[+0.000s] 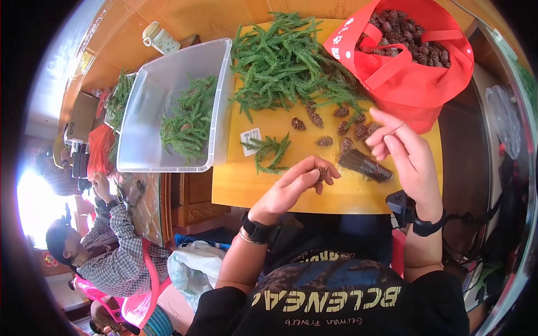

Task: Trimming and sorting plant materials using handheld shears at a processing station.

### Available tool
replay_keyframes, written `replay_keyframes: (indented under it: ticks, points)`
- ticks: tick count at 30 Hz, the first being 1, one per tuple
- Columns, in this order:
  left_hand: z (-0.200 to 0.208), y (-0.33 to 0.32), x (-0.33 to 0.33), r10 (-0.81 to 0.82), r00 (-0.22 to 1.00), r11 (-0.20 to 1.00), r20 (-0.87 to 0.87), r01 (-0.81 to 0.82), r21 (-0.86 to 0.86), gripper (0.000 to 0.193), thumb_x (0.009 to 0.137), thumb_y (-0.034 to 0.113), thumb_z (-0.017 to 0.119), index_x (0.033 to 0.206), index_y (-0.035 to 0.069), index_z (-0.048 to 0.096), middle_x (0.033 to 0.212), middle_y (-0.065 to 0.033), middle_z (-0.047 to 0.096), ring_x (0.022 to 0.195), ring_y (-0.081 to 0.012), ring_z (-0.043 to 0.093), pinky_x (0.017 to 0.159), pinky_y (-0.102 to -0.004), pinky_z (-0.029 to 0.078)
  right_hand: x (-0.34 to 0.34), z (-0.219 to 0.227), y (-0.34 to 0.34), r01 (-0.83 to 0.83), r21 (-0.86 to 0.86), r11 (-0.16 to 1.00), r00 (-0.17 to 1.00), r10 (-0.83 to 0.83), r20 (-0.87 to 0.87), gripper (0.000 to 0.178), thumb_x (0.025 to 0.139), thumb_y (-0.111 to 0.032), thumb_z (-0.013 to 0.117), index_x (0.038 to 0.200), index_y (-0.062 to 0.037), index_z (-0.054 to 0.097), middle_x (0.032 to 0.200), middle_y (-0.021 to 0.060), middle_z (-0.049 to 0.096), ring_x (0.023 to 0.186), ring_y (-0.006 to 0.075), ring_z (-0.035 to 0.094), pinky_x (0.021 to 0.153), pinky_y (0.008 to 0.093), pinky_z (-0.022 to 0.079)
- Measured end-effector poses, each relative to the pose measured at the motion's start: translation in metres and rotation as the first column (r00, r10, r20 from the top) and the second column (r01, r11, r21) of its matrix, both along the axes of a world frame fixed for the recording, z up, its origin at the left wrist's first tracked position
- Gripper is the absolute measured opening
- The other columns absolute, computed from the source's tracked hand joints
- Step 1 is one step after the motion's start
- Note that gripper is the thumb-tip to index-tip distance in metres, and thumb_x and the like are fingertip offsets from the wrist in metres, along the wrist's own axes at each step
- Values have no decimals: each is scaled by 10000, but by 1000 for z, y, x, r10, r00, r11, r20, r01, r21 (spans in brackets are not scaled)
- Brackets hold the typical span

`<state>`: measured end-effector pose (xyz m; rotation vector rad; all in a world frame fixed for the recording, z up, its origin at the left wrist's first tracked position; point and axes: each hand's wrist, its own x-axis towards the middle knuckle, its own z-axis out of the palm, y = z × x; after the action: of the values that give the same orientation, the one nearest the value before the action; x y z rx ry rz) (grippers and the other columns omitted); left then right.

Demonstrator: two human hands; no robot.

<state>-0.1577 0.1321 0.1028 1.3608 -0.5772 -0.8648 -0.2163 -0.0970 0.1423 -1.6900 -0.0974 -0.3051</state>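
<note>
My left hand (297, 185) is closed on a small brown pine cone (321, 176), held just above the table's near edge. My right hand (412, 159) is over the table's right side, its index finger stretched out and apart from the thumb; I make out nothing held in it. Beside it on the yellow tabletop (252, 193) lies a bundle of thin dark brown sticks or wires (365, 166). Several loose pine cones (324, 141) are scattered beyond my hands. A short green fir sprig (269, 154) rests left of them, next to a white label card (251, 141).
A heap of green sprigs (280, 61) covers the far table. At far right stands a red bag (414, 95) full of pine cones. A clear plastic bin (219, 112) with sprigs sits at left, near a lidded cup (161, 38). Another person (112, 252) sits at lower left.
</note>
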Motion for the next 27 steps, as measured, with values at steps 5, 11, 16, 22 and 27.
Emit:
replay_keyframes:
  ticks: [5, 11, 16, 22, 27]
  points:
    - [7, -15, -3, 76, 939, 923, -336, -194, -332, 260, 914, 244, 517, 1087, 51, 500, 1058, -92, 537, 886, -130, 486, 762, -244, 391, -4, 5, 2, -35, -210, 977, 999, 33, -10, 246, 895, 12, 424, 1072, 11, 595, 861, 64, 615, 735, 111, 536, 699, 223, 439]
    - [3, -24, 1, 193, 915, 833, -355, -344, -434, 270, 910, 127, 525, 1170, 68, 480, 1102, -116, 563, 923, -142, 535, 782, -245, 435, -4, 3, 14, -34, -241, 970, 995, 55, 79, 195, 870, 4, 475, 1003, 10, 618, 832, 100, 634, 746, 167, 603, 689, 253, 453]
    - [16, -32, -4, 266, 889, 818, -373, -413, -401, 262, 933, 67, 451, 1195, 58, 450, 1132, -147, 562, 965, -196, 597, 816, -255, 494, -4, 2, 23, -26, -163, 986, 999, 29, 14, 197, 864, -5, 508, 1027, 16, 616, 858, 108, 644, 749, 162, 630, 672, 244, 468]
    - [11, -37, -6, 324, 911, 798, -256, -408, -444, 250, 927, 24, 431, 1175, 51, 446, 1159, -155, 544, 991, -231, 604, 831, -293, 513, -5, 1, 28, 31, -178, 984, 998, -21, 59, 184, 821, 39, 565, 992, 33, 629, 871, 117, 646, 753, 156, 632, 681, 236, 481]
    - [8, -35, -6, 401, 899, 786, -175, -436, -438, 228, 886, -28, 480, 1100, 50, 466, 1197, -165, 516, 1005, -242, 599, 794, -301, 518, -4, 0, 30, 158, -220, 963, 976, -120, 180, 164, 766, 53, 632, 926, 18, 649, 812, 98, 621, 679, 154, 600, 617, 237, 471]
